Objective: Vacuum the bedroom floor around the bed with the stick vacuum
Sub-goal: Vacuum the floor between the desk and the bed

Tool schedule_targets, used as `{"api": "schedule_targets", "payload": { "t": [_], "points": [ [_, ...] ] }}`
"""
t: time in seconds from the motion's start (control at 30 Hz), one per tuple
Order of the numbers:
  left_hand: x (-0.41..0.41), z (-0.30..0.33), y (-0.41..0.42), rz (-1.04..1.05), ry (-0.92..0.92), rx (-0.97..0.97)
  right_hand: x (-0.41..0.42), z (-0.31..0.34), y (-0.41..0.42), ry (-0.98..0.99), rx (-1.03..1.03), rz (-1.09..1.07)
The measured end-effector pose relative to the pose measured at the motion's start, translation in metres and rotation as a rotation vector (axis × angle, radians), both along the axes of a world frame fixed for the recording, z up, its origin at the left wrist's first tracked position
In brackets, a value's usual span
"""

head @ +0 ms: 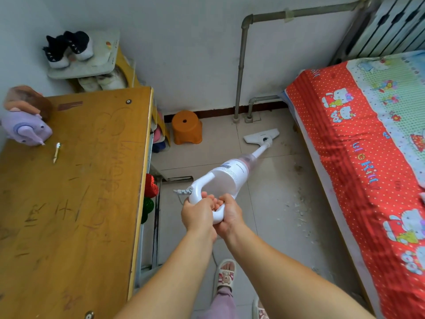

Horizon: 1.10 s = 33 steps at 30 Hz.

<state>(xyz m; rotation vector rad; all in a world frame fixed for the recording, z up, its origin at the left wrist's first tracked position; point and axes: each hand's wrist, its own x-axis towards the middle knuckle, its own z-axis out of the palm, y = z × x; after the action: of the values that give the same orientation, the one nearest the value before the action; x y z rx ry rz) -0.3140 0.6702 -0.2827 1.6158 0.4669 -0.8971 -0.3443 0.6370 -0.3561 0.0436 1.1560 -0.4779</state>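
White stick vacuum [232,173] with clear dust cup, both hands' grip, left hand [197,215] and right hand [231,214], around its loop handle.

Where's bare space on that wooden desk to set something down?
Most of the wooden desk is bare, from the small gold tool toward its near edge. The far left corner is crowded by the purple toy and doll head.
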Motion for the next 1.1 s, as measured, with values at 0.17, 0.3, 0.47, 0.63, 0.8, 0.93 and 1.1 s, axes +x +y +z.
{"api": "schedule_targets", "payload": {
  "t": [0.17, 0.3, 0.47, 0.63, 0.8, 0.93, 1.1],
  "points": [
    [0.002, 0.007, -0.009, -0.019, -0.018, -0.078, 0.003, 0.006, -0.005, -0.024, -0.009, -0.031],
    [0.001, 0.011, -0.017, -0.084, -0.08, -0.09, 0.002, 0.016, -0.012, -0.018, -0.049, -0.047],
    [0.0, 0.011, -0.026, -0.143, -0.106, -0.092, 0.001, 0.012, -0.02, 0.019, -0.05, -0.053],
    [-0.001, 0.006, -0.038, -0.219, -0.146, -0.099, 0.002, 0.005, -0.029, 0.037, -0.113, 0.008],
    [0.004, 0.001, -0.05, -0.348, -0.171, -0.105, -0.004, 0.004, -0.049, 0.048, -0.055, 0.09],
    [0.019, -0.007, -0.052, -0.511, -0.241, -0.074, -0.005, 0.012, -0.058, 0.097, -0.099, 0.309],
    [0.03, -0.008, -0.053, -0.623, -0.252, -0.095, -0.003, 0.014, -0.063, 0.183, -0.081, 0.362]
  ]
}}
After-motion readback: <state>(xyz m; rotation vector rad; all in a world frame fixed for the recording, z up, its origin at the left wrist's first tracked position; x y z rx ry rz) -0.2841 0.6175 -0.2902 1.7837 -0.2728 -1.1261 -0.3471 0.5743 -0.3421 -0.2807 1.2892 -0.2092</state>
